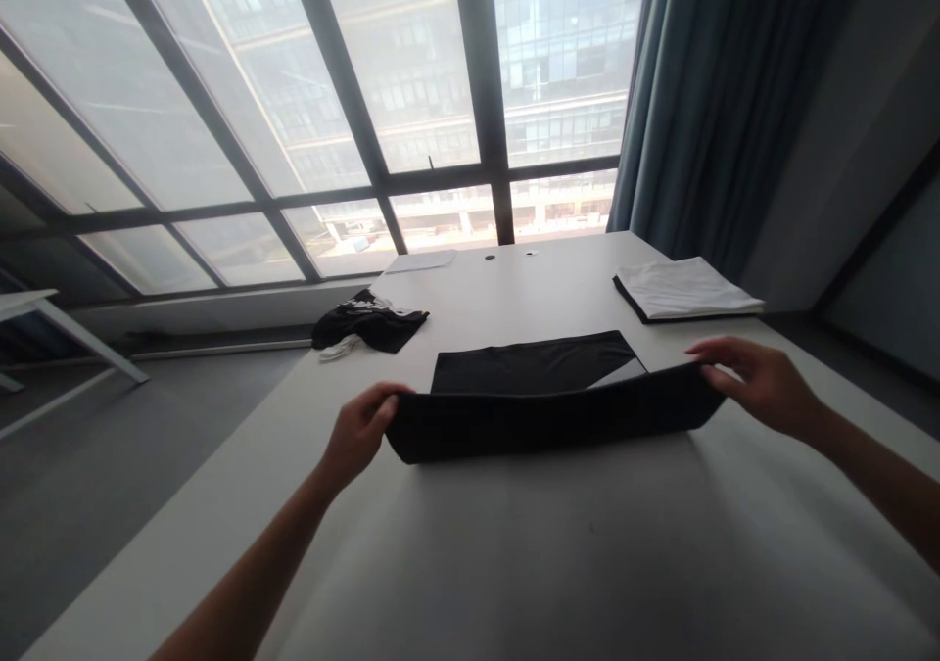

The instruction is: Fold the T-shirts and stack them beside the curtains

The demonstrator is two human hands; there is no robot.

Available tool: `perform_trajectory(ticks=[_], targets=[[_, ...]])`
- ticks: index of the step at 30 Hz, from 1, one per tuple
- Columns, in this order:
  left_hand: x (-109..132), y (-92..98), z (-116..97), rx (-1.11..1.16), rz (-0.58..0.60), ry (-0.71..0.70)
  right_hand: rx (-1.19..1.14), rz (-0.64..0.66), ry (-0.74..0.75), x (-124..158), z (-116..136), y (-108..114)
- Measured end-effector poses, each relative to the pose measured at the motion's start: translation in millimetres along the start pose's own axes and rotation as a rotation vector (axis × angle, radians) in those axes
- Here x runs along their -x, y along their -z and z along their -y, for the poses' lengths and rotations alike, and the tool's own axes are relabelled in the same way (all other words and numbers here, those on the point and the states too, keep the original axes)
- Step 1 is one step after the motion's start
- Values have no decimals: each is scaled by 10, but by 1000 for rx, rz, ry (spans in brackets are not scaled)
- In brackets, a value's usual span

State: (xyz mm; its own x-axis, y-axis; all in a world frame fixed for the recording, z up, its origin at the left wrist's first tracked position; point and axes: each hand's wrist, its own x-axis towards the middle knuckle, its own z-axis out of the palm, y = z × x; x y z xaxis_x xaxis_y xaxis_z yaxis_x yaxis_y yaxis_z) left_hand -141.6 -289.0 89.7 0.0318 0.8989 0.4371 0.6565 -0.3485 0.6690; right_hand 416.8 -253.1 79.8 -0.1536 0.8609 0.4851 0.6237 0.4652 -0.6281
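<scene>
At the middle of the white table (514,563), seen from the camera on my head, I hold a black cloth (543,416) by its two ends. My left hand (359,433) is closed around the left end, fingers curled over the rolled edge. My right hand (760,384) grips the right end, fingers laid flat on top and the thumb hidden beneath. The near part of the cloth is raised between my hands as a long band. The far part lies flat on the table behind it, and a pale wedge shows between the two near my right hand.

Toward the far left edge lies a crumpled black garment (371,326), partly hanging over the side. Near the far right edge sits a folded white garment (682,287), with a dark layer showing under it. A sheet of paper (421,260) rests at the far edge, below the large window (411,103). A blue-grey curtain (705,103) hangs beyond the far right corner.
</scene>
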Motion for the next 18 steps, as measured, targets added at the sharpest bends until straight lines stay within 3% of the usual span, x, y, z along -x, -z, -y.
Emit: perform_trajectory(ticks=[4, 10, 14, 18], targets=[[-446, -179, 92, -37, -18, 64, -128, -8, -101, -484, -124, -228], [-1165, -675, 608, -198, 147, 159, -50, 28, -288, -1163, -550, -905], [-1268, -943, 874, -254, 208, 203, 103, 77, -398, -1276, -802, -1258], [-1212, -965, 989, -274, 218, 206, 105, 91, -373, -1241, -932, -1284]])
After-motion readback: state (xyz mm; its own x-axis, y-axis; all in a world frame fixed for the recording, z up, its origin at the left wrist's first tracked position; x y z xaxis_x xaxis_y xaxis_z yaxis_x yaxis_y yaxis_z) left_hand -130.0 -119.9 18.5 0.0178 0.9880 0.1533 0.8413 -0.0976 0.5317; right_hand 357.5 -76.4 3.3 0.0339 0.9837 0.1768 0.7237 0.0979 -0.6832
